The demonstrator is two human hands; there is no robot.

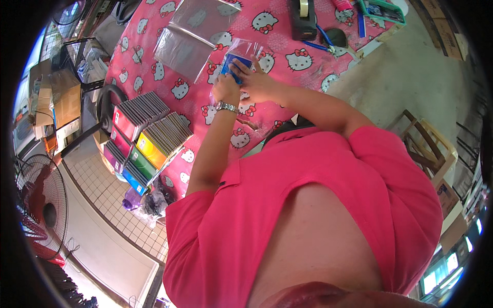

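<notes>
A small blue notebook (pixel 232 65) lies inside a clear plastic bag (pixel 247 47) on the pink patterned tablecloth. My left hand (pixel 226 88), with a metal watch (pixel 226 107) on its wrist, is closed at the near end of the bag and appears to grip the plastic there. Across the notebook from the right rests my right hand (pixel 258 83), fingers spread and lying flat over the cover, hiding part of it. Just beyond and to the left are clear plastic sleeves (pixel 182 54), flat on the cloth.
Stacks of spiral notebooks (pixel 149 136) in several colours stand at the table's left edge. At the far side are a black tape dispenser (pixel 303 20), blue-handled pliers (pixel 323 43) and a green tray (pixel 382 11). A fan (pixel 43 205) and cardboard boxes (pixel 59 97) are off to the left.
</notes>
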